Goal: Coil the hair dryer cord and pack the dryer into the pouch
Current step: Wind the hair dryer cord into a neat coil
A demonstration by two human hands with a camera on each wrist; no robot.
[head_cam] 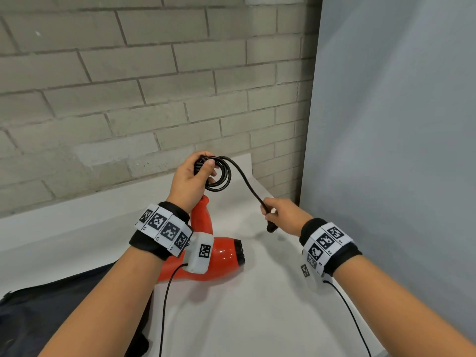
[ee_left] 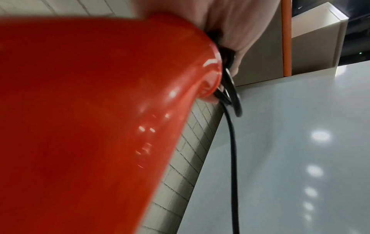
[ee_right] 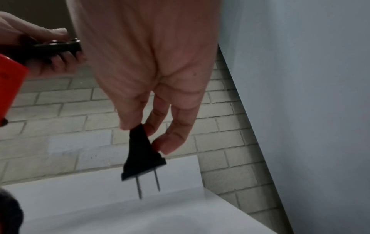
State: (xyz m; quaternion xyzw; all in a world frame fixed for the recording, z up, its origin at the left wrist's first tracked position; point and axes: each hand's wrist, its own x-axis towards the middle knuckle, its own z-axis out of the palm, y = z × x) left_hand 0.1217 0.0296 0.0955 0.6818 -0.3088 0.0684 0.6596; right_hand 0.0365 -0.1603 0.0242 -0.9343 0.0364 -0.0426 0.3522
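brick wall (head_cam: 128, 73) behind; left hand (head_cam: 189, 177) is gripping coiled cord (head_cam: 221, 173), right hand (head_cam: 284, 215) is pinching plug (ee_right: 143, 156) to feed the last loop.

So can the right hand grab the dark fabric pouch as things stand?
Probably not yet: the right hand is pinching the black plug, and the dark fabric pouch lies beyond the left forearm.

The person is going bare-armed, wearing a black band on each wrist. The left wristband (head_cam: 161, 231) and right wristband (head_cam: 329, 244) are each carrying a row of white tiles printed with black square codes. A white box (head_cam: 201, 253) is hanging off the left band, and thin black wires (head_cam: 164, 305) are trailing back from both.
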